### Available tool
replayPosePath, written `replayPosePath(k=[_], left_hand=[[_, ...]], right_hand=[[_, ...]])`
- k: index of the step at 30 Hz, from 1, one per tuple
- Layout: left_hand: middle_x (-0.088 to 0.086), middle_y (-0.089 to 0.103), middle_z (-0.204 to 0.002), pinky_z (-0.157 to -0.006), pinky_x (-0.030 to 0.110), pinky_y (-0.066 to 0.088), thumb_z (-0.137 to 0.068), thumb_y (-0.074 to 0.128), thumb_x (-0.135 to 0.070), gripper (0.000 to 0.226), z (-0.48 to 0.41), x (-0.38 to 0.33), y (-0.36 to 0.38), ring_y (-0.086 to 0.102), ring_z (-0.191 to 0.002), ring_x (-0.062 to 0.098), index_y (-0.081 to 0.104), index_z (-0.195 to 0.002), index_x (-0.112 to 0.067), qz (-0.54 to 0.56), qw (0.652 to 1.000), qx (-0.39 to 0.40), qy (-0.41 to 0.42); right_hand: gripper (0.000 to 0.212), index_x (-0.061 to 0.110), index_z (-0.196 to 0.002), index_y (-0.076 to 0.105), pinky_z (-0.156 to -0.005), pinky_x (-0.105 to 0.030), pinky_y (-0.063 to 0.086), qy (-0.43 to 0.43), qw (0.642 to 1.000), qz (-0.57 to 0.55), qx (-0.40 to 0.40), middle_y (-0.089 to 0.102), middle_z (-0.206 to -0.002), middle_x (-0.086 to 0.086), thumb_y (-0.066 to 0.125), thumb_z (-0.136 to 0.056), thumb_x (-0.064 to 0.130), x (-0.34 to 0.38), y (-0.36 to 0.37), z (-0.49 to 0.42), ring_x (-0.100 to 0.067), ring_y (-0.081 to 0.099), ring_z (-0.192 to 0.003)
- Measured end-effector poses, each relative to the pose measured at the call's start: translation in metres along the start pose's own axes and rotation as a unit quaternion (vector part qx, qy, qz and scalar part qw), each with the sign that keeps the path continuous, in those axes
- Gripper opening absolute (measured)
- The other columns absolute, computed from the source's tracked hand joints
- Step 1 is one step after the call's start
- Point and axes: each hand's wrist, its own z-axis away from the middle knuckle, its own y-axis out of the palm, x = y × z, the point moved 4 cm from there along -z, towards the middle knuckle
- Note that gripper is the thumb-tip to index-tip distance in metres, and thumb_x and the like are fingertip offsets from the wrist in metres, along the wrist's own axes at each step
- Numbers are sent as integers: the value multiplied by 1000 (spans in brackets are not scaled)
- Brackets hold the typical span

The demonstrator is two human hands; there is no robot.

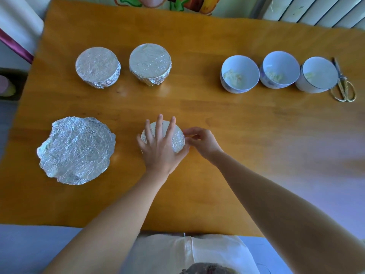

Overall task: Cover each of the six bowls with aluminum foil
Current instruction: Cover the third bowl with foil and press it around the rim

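Observation:
A foil-covered bowl (178, 140) stands near the table's front middle. My left hand (160, 145) lies flat on its top with fingers spread. My right hand (201, 142) pinches the foil at the bowl's right rim. Two foil-covered bowls stand at the back left, one (97, 67) beside the other (150, 64). Three white uncovered bowls with a little pale food stand in a row at the back right: the first (240, 73), the second (279, 69), the third (317, 74). A stack of round crinkled foil sheets (76, 150) lies at the front left.
Gold-handled scissors (343, 86) lie at the far right beside the last bowl. The wooden table (256, 135) has its front edge near my body. A radiator (316, 10) stands behind the table's back right.

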Motion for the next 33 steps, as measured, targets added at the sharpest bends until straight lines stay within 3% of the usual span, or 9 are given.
replayPosePath(k=[2, 6, 14, 19, 25, 28, 33], left_hand=[[1, 24, -163, -101, 58, 28, -82, 30, -81, 86, 0, 0, 1, 24, -145, 39, 25, -155, -36, -7, 1000, -5, 0], [-1, 25, -162, -99, 57, 29, -83, 34, -78, 83, 0, -1, 0, 25, -144, 37, 27, -154, -37, -3, 1000, -10, -3], [0, 25, -162, -99, 57, 30, -83, 33, -76, 81, 0, 0, 1, 26, -144, 37, 27, -154, -37, -16, 1000, -6, 0], [0, 26, -162, -99, 57, 30, -84, 32, -76, 80, -1, 0, 2, 26, -143, 37, 28, -154, -37, -19, 1000, -5, 6], [-1, 26, -161, -99, 58, 30, -84, 31, -74, 79, -1, -1, 2, 26, -143, 37, 28, -153, -37, -16, 1000, -4, -3], [-1, 26, -161, -99, 57, 30, -84, 31, -74, 79, -1, 0, 2, 26, -142, 38, 27, -154, -37, -21, 1000, -2, -3], [0, 26, -161, -99, 57, 30, -85, 30, -75, 79, -1, -1, 2, 26, -142, 37, 28, -154, -36, -24, 1000, -3, -1]], right_hand=[[24, 13, -101, 74, -71, -19, 48, 5, 1000, -13, -5, 73, -93, -1, 63, -84, 1, -1, 4, -3, 0, 60, -70], [15, 10, -93, 74, -60, -10, 41, 12, 999, -35, -19, 69, -79, 7, 64, -86, 1, -2, 5, -2, 8, 56, -58], [13, 13, -84, 68, -60, -13, 45, -26, 997, 8, -71, 66, -74, 8, 64, -85, 1, 1, 11, -2, 0, 59, -63], [13, 8, -88, 76, -75, -30, 57, -26, 998, -16, -58, 75, -84, -2, 69, -82, -1, -6, 6, -1, -12, 69, -76], [34, 15, -106, 74, -94, -25, 50, -26, 995, -69, 61, 67, -107, 3, 57, -87, -9, -6, 0, 9, -14, 64, -102], [42, 28, -99, 74, -88, -24, 50, -21, 994, -69, 80, 65, -103, 8, 62, -82, -9, -2, -2, 10, -11, 62, -92], [27, 10, -98, 76, -69, -17, 47, -26, 998, -30, 48, 71, -83, 1, 67, -79, -7, 4, -5, 9, -1, 57, -65]])
